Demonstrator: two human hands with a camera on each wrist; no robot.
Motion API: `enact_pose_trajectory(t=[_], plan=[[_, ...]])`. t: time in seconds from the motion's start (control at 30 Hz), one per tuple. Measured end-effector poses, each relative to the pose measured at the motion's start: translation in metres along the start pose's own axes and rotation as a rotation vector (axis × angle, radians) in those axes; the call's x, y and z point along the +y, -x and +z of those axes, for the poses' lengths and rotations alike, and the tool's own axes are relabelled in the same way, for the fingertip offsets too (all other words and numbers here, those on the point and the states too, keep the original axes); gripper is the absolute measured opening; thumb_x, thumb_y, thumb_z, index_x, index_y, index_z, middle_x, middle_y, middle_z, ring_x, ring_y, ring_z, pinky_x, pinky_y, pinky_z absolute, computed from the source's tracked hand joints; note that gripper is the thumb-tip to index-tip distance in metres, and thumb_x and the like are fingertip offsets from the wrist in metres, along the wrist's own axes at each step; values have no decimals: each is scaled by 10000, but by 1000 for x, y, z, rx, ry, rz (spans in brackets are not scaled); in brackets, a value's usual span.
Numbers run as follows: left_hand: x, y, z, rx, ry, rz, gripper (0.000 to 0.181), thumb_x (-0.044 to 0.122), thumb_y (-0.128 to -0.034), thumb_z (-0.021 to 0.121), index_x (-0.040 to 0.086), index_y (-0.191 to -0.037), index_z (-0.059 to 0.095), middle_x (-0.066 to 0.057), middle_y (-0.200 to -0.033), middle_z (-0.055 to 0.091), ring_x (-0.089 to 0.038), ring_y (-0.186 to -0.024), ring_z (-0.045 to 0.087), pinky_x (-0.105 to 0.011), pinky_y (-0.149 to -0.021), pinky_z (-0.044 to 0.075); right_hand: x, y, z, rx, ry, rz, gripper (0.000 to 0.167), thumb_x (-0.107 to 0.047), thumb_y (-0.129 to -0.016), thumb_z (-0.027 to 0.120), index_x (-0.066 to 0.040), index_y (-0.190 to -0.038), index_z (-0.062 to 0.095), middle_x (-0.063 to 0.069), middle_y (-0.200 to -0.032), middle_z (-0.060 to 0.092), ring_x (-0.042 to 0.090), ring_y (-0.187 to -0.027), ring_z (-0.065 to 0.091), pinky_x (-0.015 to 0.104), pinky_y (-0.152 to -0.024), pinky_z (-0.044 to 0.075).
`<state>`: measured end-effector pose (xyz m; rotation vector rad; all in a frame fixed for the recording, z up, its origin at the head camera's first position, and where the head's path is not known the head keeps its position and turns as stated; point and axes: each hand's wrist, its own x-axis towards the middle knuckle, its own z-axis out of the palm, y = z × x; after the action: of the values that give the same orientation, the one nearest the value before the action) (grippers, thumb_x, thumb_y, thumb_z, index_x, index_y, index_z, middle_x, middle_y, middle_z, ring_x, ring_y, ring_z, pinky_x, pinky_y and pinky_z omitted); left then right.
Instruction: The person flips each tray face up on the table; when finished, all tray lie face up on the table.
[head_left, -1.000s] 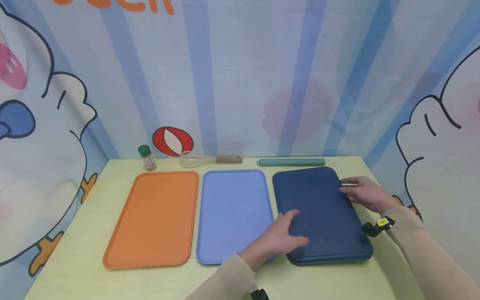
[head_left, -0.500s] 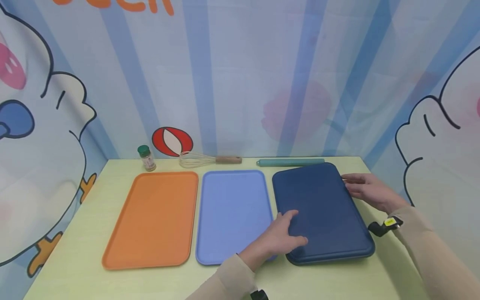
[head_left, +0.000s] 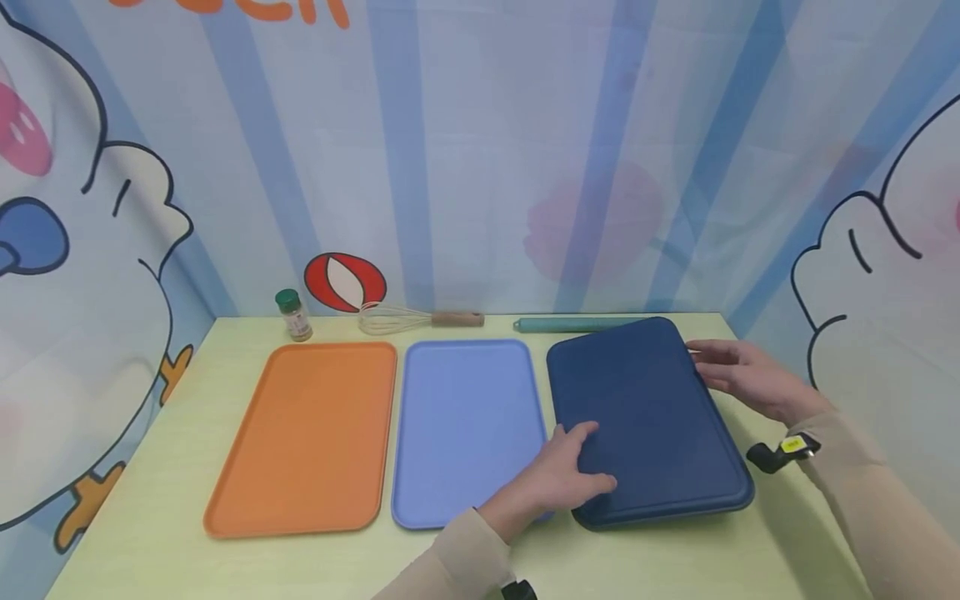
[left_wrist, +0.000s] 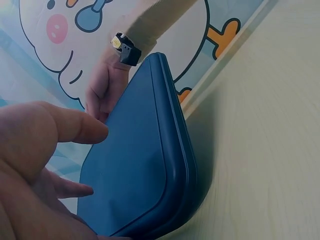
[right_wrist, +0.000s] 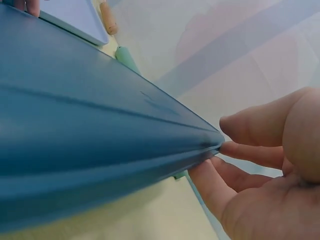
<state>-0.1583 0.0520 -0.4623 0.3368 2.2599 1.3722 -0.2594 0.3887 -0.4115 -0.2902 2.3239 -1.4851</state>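
A dark blue tray [head_left: 652, 417] leans on the pale table, its right side raised and its left long edge low. It seems to lie bottom side up. My right hand [head_left: 761, 379] touches the raised right edge near the far corner. In the right wrist view, fingertips [right_wrist: 207, 172] meet the rim from below, while the thumb stands apart from it. At the left edge is my left hand [head_left: 558, 475], thumb and forefinger spread over the tray's face. Its other fingers are partly hidden; the left wrist view shows the thumb [left_wrist: 82, 125] just off the surface.
A light blue tray [head_left: 468, 433] lies beside the dark one, with an orange tray [head_left: 307, 442] further left. Along the back edge are a green-capped jar [head_left: 294, 317], a whisk [head_left: 420, 320] and a teal rolling pin [head_left: 570, 325]. A printed curtain [head_left: 480, 167] hangs behind.
The dark blue tray's right side has risen and tilted more, now overlapping the rolling pin's right end. My right hand has moved up and rightward with it. My left hand has stayed put.
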Motion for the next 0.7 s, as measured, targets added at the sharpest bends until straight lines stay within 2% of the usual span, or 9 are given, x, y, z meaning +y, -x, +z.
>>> enact_pose_trajectory(t=[0.3,0.47,0.7], plan=[[1,1,-1,-3,-15,1,749,375,-963,748,308,-1621,395,-154,-1745,164,-384,-1612,139,-667,-1203,281,-12,6,-3,9,17,-24,676,-178,-1101,571,19,-1650,230,302,-1656,280,-111,-1176,578,193,-1006,516],[0,1,-1,-4,-19,7,767,374,-950,760,302,-1620,395,-182,-1743,147,-408,-1607,142,-670,-1202,280,-22,10,-3,17,30,-64,658,-171,-1099,573,17,-1644,256,300,-1646,289,-73,-1177,609,219,-996,534],[-1,-2,0,-28,-15,-1,782,406,-952,763,304,-1626,378,-159,-1746,153,-391,-1612,136,-667,-1198,292,-31,11,-2,23,42,-84,644,-169,-1099,573,-25,-1652,277,264,-1643,308,-25,-1177,641,235,-984,547]])
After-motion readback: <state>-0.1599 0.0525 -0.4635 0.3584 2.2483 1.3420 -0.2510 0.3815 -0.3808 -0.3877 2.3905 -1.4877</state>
